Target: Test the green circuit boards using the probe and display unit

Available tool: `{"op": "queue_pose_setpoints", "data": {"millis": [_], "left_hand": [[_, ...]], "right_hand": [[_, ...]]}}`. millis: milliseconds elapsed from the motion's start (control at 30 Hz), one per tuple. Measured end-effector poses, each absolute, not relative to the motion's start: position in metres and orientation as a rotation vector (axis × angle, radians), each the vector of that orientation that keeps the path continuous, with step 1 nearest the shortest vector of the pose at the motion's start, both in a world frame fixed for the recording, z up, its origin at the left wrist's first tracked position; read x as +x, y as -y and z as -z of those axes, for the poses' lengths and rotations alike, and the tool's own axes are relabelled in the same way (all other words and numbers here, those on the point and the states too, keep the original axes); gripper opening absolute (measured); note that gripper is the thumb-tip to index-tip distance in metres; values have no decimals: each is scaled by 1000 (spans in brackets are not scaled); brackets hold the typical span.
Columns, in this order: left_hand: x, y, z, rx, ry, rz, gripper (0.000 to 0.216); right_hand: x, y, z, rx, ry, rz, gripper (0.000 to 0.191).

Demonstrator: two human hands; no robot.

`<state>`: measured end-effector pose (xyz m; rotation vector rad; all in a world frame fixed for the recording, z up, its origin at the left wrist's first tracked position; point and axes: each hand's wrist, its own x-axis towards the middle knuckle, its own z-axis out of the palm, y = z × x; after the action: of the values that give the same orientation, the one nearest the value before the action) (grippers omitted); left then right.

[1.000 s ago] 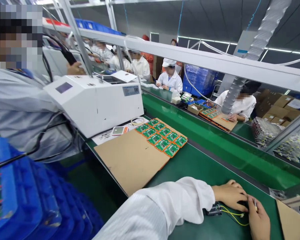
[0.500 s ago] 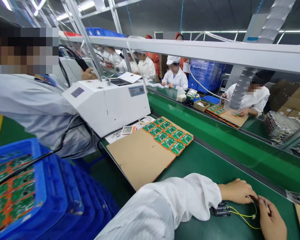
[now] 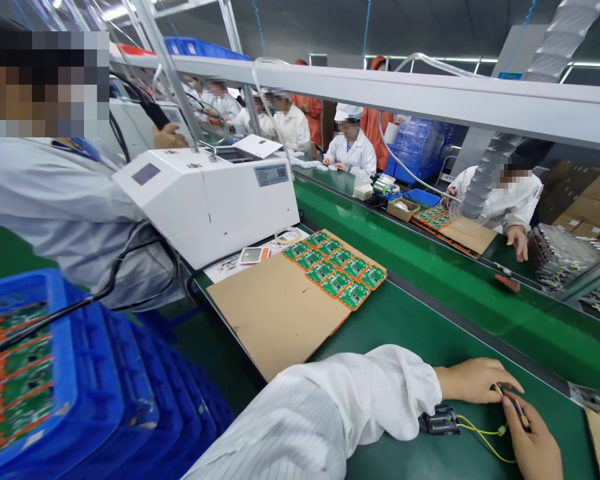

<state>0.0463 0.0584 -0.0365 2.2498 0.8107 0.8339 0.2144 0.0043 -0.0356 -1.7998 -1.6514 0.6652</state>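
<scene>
My left hand (image 3: 477, 380) reaches in from a white sleeve, thumb and fingers pinched on a thin wire whose tip is partly hidden. Close against its fingertips is my right hand (image 3: 535, 437), fingers closed round a slim stick-like piece (image 3: 523, 415) with dark and pale parts; its kind is unclear. Under my left wrist lies a black battery holder (image 3: 441, 421). Yellow wires (image 3: 480, 432) run from it toward my right hand, with a small pale connector (image 3: 503, 430) on them.
Green circuit boards (image 3: 337, 270) lie in rows on a cardboard sheet (image 3: 265, 313). Behind stands a white machine (image 3: 220, 193). Stacked blue crates (image 3: 100, 373) hold more boards at lower left. Beyond the green conveyor belt (image 3: 420, 247), co-workers sit; another person stands close at left.
My right hand has shifted slightly left and up, and the slim piece in it shows more. Across the belt, a co-worker's hand has moved right; a reddish item now lies on the belt nearby.
</scene>
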Motion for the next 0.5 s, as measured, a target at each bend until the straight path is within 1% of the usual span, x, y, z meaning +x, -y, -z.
{"op": "queue_pose_setpoints", "data": {"millis": [133, 300, 500], "left_hand": [[46, -58, 35, 2266, -793, -852, 41], [43, -52, 31, 2338, -776, -924, 38], [38, -46, 27, 2299, -783, -944, 39]], "right_hand": [[212, -5, 37, -1765, 1645, -628, 58], [208, -5, 41, -1683, 1595, -694, 59], [200, -1, 37, -1546, 1605, -728, 55]]}}
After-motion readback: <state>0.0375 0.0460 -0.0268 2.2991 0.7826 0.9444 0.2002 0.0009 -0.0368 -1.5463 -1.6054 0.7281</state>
